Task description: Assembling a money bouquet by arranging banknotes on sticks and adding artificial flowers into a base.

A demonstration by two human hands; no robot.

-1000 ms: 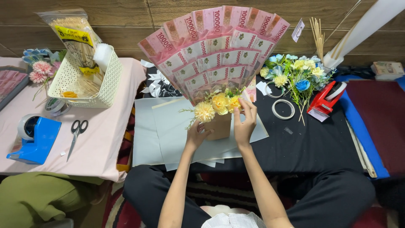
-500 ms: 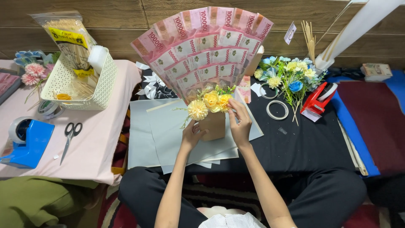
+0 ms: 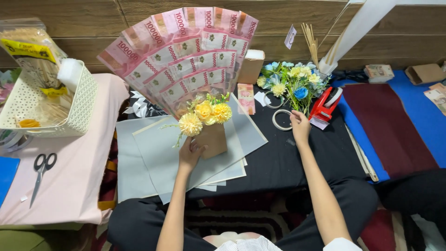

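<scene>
Left hand (image 3: 189,155) gripping the banknote bouquet (image 3: 186,65) by its brown base, three yellow flowers (image 3: 206,116) in front. Right hand (image 3: 299,128) open, fingertips on one tape ring (image 3: 282,119), beside one red dispenser (image 3: 325,103).

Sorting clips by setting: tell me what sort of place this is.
Probably a home craft corner for gift bouquets, worked sitting on the floor: a fan of pink banknotes with yellow flowers, grey wrapping sheets, a red tape dispenser and scissors.
</scene>
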